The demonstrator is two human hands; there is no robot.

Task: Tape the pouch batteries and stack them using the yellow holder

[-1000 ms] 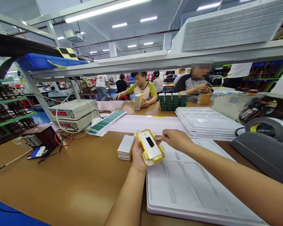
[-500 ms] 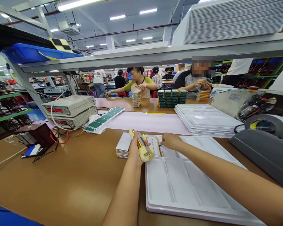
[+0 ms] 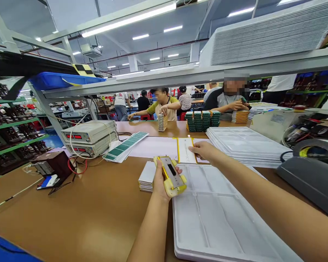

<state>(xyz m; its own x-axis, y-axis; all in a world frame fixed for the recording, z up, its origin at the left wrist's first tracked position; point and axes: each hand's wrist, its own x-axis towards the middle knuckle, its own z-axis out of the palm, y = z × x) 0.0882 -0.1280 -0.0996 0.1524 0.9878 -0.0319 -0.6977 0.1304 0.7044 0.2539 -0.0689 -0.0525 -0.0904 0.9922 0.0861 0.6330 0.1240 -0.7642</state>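
Note:
My left hand (image 3: 160, 181) is wrapped round a cream-yellow fixture (image 3: 168, 186), in which a grey flat cell (image 3: 172, 173) with a black mark lies. My right hand (image 3: 203, 150) pinches the right edge of a white flat battery pack (image 3: 186, 151) with yellow side edges, held up above the far edge of a white compartment tray (image 3: 215, 214). Just left of the fixture, a stack of white flat packs (image 3: 147, 176) sits on the brown table (image 3: 93, 214).
Two bench meters (image 3: 89, 131) and green-printed sheets (image 3: 127, 146) are at the left. Stacked white trays (image 3: 240, 140) and a tape roll (image 3: 314, 149) stand at the right. Two people work across the table, beside green stacks (image 3: 202, 120). A shelf beam (image 3: 164, 80) crosses overhead.
My right hand has lifted the white pack out of the tray, upward and away. The fixture in my left hand now shows more of the cell's face. The camera view has shifted.

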